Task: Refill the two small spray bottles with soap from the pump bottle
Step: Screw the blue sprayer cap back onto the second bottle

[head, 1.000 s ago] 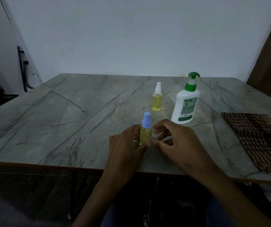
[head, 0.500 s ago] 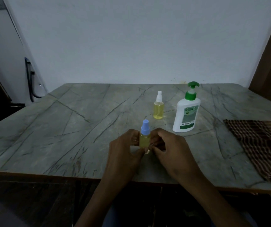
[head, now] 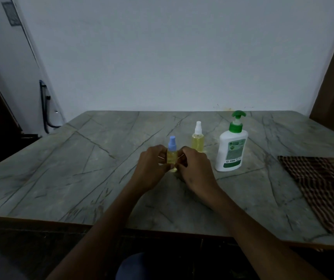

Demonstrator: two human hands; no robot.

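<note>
While both hands close round it from either side, the blue-capped bottle [head: 171, 153] stands upright on the table [head: 65, 168], near the middle and a little toward the near edge, which looks like a steadying hold before the top is worked loose. The left hand [head: 152, 165] curls its fingers round the bottle's left flank; the right hand [head: 195, 166] pinches the opposite side, so the small, light cylinder cannot tip or slide on the smooth stone. That stone is grey-green, veined with dark cracks, and looks polished and hard. The bottle's body is clear plastic showing pale yellow liquid, under a rounded blue spray top. Just beyond and to the right stands the white-capped bottle [head: 198, 138], the same shape, its yellow contents visible, untouched and waiting its turn, by my reading. Right again is the pump bottle [head: 231, 148], white, opaque, broad-shouldered, with a green collar and pump head, set within easy reach of the right hand. At the far right lies a woven cloth [head: 319, 188], dark, striped, fringed, probably kept for spills.
</note>
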